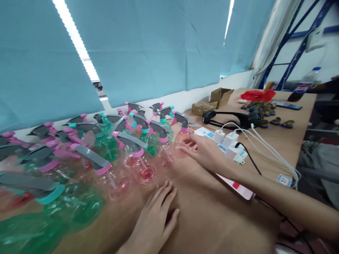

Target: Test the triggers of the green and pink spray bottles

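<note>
Two bare hands work at a wooden table (212, 208) crowded on the left with spray bottles (106, 148), see-through pink and green, with gray heads and pink or teal collars. They stand close together, from the near left corner to the far edge beneath a blue curtain (148, 53).

The right hand (202, 148) reaches in from the right to a pink bottle (178, 143) standing upright at the right end of the group. Its fingers are bent and a little apart against the bottle's right side; whether they grip it, I cannot tell. The left hand (156, 215) lies palm down on the near part of the table, fingers loosely spread, holding nothing, just right of the nearer bottles.

Beside the right hand is a white power strip (203, 132) with plugged-in chargers (230, 139) and trailing cables (275, 155). A flat pink slab (242, 188) lies partly behind the right forearm. Farther off are a black headband (230, 118), two cardboard boxes (219, 98), a red bag (258, 95) and a cola bottle (302, 88).
</note>
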{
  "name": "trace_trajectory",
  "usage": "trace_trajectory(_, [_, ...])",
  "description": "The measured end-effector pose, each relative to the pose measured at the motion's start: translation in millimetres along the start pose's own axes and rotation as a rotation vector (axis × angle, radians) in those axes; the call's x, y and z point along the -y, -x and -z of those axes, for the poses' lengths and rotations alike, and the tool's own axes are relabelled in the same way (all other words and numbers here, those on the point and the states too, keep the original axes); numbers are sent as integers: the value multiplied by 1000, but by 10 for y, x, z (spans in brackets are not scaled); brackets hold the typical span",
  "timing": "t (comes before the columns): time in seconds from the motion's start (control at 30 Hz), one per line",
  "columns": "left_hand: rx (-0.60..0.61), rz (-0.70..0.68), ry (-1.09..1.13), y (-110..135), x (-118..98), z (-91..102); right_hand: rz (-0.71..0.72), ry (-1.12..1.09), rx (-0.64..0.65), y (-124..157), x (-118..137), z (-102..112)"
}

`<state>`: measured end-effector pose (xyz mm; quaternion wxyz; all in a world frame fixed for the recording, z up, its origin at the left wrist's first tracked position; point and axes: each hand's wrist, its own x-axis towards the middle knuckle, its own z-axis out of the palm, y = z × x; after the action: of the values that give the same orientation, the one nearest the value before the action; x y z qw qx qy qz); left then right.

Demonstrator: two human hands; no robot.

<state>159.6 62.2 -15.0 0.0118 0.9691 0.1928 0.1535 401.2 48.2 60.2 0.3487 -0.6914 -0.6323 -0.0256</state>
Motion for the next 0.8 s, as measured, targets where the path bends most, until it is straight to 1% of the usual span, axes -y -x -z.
trace_trajectory(0.1, [-66, -18, -21, 11, 49, -41, -101, 64, -29, -66, -168, 109])
trace_trajectory(0.2, [-97, -40, -42, 12, 82, -64, -163, 86, -64, -190, -306, 71])
trace_trajectory(0.27, [-96, -50, -52, 10, 82, -65, -158, 59, -48, -282, -365, -10])
trace_trajectory(0.37, [-88, -46, -62, 8, 67, -58, -94, 17, 2, -394, -391, -134])
trace_trajectory(0.43, [-79, -40, -61, 8, 58, -54, -62, 13, 26, -435, -377, -186])
trace_trajectory(0.5, [-62, -34, -52, 9, 53, -51, -60, 32, 30, -446, -352, -201])
trace_trajectory(0.57, [-43, -25, -39, 11, 51, -48, -73, 59, 20, -429, -328, -183])
trace_trajectory(0.67, [-25, -11, -26, 8, 46, -42, -93, 90, -2, -337, -300, -96])
trace_trajectory(0.73, [-24, -6, -25, 3, 38, -36, -113, 109, -25, -213, -268, -9])
trace_trajectory(0.8, [-22, -8, -28, -3, 26, -30, -131, 119, -43, -31, -207, 80])
